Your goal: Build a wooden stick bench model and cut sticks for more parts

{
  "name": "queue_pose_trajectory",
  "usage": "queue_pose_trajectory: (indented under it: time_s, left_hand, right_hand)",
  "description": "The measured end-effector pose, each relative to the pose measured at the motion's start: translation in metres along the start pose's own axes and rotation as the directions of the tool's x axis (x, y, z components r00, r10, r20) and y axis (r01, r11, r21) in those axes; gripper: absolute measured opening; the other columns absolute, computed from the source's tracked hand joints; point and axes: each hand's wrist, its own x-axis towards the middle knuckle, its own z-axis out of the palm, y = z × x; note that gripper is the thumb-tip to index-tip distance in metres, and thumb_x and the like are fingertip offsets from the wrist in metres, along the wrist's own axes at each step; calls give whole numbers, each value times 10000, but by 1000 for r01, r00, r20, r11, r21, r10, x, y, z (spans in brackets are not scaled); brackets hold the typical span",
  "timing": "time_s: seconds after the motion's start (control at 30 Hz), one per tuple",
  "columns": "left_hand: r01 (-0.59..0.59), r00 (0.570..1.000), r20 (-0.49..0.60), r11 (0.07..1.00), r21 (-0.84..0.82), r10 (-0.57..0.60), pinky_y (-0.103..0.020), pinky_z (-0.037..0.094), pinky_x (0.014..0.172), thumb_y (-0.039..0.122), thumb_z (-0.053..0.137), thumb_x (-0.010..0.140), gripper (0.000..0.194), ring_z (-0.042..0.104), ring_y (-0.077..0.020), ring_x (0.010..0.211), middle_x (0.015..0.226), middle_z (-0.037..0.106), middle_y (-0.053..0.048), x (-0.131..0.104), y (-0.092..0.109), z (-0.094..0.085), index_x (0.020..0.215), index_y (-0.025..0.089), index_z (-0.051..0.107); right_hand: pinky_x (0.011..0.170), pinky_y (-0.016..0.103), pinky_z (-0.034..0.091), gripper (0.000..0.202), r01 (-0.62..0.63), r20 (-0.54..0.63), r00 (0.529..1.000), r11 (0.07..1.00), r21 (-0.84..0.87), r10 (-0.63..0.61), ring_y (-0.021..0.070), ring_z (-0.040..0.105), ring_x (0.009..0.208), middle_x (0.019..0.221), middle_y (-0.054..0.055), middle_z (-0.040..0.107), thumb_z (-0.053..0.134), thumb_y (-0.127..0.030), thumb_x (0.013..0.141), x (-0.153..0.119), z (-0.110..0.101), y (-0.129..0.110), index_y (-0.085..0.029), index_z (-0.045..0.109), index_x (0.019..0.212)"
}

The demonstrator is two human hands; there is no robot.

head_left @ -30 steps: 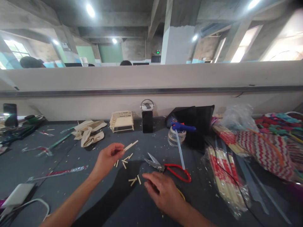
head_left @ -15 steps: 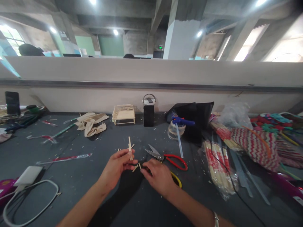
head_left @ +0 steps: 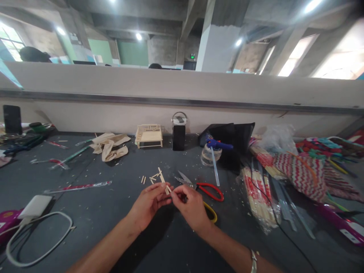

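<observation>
My left hand [head_left: 150,201] is closed around thin pale wooden sticks [head_left: 160,175], which poke up past its fingertips. Close against it, my right hand [head_left: 191,204] pinches a short wooden stick [head_left: 168,189] at the lower end of the held sticks. Fingers hide part of where the pieces meet. Several short cut stick pieces [head_left: 143,179] lie on the dark table just beyond my left hand. Red-handled scissors [head_left: 209,190] rest open beyond my right hand, and a yellow handle [head_left: 211,212] shows partly behind that hand.
Toward the back stand a miniature wooden bench [head_left: 149,135], a phone [head_left: 179,137] and a blue glue gun [head_left: 218,145] on a jar [head_left: 209,156]. Bagged sticks [head_left: 260,193] and a black cable lie right; a white charger [head_left: 36,208] and crumpled cloth [head_left: 112,146] lie left.
My right hand has lifted the short stick from near the table up to the sticks in my left hand. The held sticks now lean, and my left hand has shifted slightly right.
</observation>
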Motion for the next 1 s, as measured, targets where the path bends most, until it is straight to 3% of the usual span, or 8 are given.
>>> queue_pose_trajectory:
  time_s: [0.27, 0.53, 0.67, 0.83, 1.0]
  left_hand:
    - [-12, 998, 55, 997, -70, 16, -283, 509, 801, 230, 745, 711, 188, 646, -156, 819, 906, 712, -64, 1, -9, 4, 869, 134, 708]
    - [-8, 999, 49, 999, -42, 10, -245, 484, 743, 228, 762, 682, 195, 609, -119, 720, 762, 687, -32, 4, -16, 3, 845, 128, 721]
    - [-26, 998, 51, 999, -46, 29, -225, 467, 706, 221, 770, 663, 141, 588, -110, 699, 712, 648, -6, 3, -15, 3, 757, 135, 709]
    - [-14, 1000, -13, 999, -34, 13, -194, 425, 594, 249, 767, 663, 161, 563, -93, 628, 674, 628, -1, 2, -14, 3, 748, 134, 694]
    - [9, 1000, -1, 1000, -30, -9, -214, 457, 636, 253, 763, 675, 167, 566, -90, 608, 690, 646, -11, 0, -18, 4, 752, 130, 680]
  right_hand:
    - [580, 221, 435, 115, -96, 2, 995, 987, 128, 97, 125, 588, 590, 666, -14, 667, 574, -239, 795, -1, 1, 1, -193, 636, 710]
    - [617, 239, 453, 118, -96, 59, 994, 984, 152, 88, 141, 617, 635, 693, -5, 683, 574, -242, 813, 0, 2, 3, -193, 647, 734]
    - [640, 236, 455, 97, -41, 137, 990, 993, 109, 26, 133, 615, 669, 734, -8, 678, 583, -258, 826, 0, -1, 2, -198, 649, 788]
    - [638, 238, 446, 156, 86, 150, 986, 992, -91, -72, 142, 604, 717, 808, -8, 650, 696, -278, 747, -1, -5, 1, -218, 625, 872]
    - [700, 241, 449, 75, 194, 150, 975, 962, -193, -167, 146, 618, 781, 832, -2, 644, 641, -263, 813, -3, -6, 4, -217, 593, 848]
